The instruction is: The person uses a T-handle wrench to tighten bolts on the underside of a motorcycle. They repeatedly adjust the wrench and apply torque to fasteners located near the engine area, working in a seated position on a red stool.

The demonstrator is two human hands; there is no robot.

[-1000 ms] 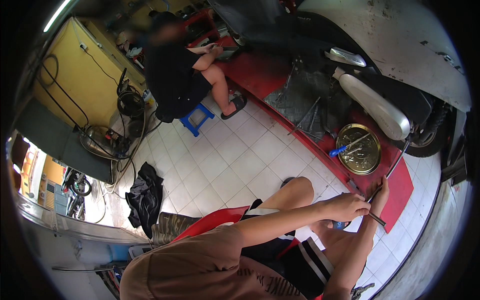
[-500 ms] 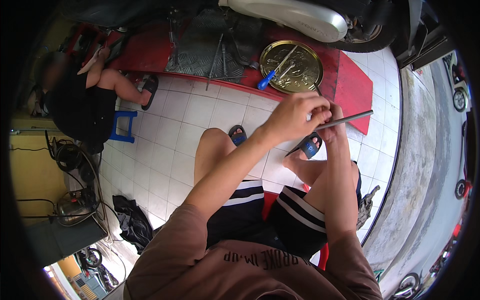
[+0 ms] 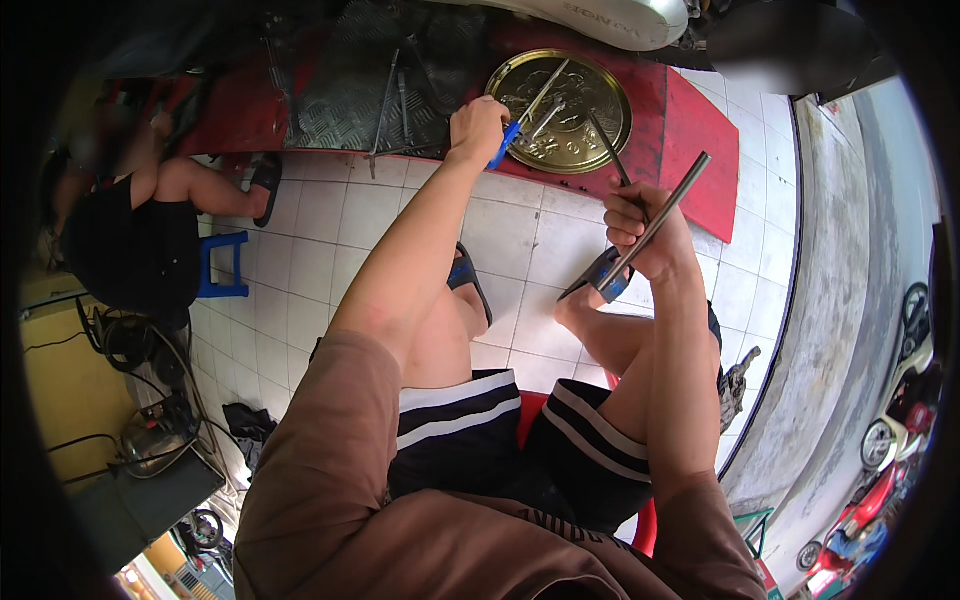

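My left hand (image 3: pixel 476 127) closes on the blue handle (image 3: pixel 504 142) of a screwdriver at the left edge of a round brass-coloured tray (image 3: pixel 607 93). Small metal parts and a pale tool lie in the tray. My right hand (image 3: pixel 645 225) grips a grey metal tube (image 3: pixel 681 188) and a thin dark rod (image 3: pixel 607 145), held over the floor in front of the red platform (image 3: pixel 700 145).
A co-worker (image 3: pixel 135 240) sits on a blue stool (image 3: pixel 226 270) at the left. A scooter's silver cover (image 3: pixel 625 22) is above the tray. Tools (image 3: pixel 391 100) lie on a metal plate. Hoses and a compressor (image 3: pixel 150 440) stand lower left; motorbikes (image 3: pixel 880 440) are outside at right.
My left hand has left the tube and moved up-left onto the screwdriver. The right still holds the tube and rod, now tilted more steeply. The view has swung round.
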